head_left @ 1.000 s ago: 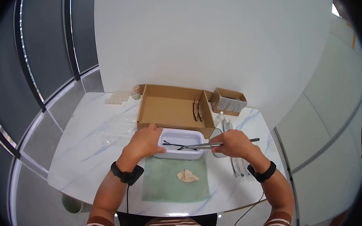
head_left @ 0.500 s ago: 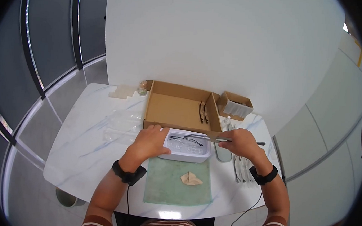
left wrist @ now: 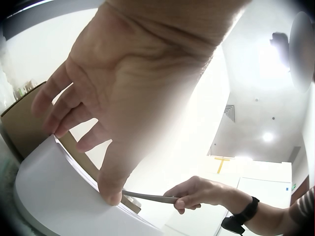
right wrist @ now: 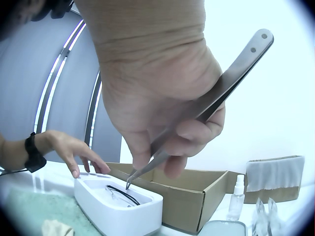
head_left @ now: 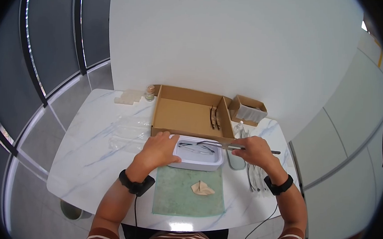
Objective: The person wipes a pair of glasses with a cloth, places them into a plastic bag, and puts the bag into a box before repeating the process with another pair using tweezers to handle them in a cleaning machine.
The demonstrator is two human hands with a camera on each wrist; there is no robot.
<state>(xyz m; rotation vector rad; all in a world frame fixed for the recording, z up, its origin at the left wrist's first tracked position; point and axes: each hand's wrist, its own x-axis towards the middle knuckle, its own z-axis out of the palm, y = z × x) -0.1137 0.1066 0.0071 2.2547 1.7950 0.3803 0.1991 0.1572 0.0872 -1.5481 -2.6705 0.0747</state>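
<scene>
In the head view a white tub (head_left: 199,166) holds a pair of thin-framed glasses (head_left: 194,149). My left hand (head_left: 159,148) spans the tub's left end. Its thumb lies at the near rim and its spread fingers (left wrist: 64,118) rest at the far side. Over the tub's right end, my right hand (head_left: 255,150) holds long metal tweezers (right wrist: 231,81) between thumb and fingers. The bent tweezer tip reaches down inside the tub, right at a dark arm of the glasses, as the right wrist view shows.
Behind the tub stands an open cardboard box (head_left: 178,113) with dark eyewear parts at its right. A small carton (head_left: 249,112), spray bottle (right wrist: 237,199), grey-green case (head_left: 236,163) and several bagged items (head_left: 254,179) lie right. A beige cloth (head_left: 202,188) lies on a green mat (head_left: 176,203).
The tweezer tip has moved from the middle of the tub toward its back, and the glasses lie differently. Ripples in the tub half a second ago have calmed. The left hand stays at the rim.
</scene>
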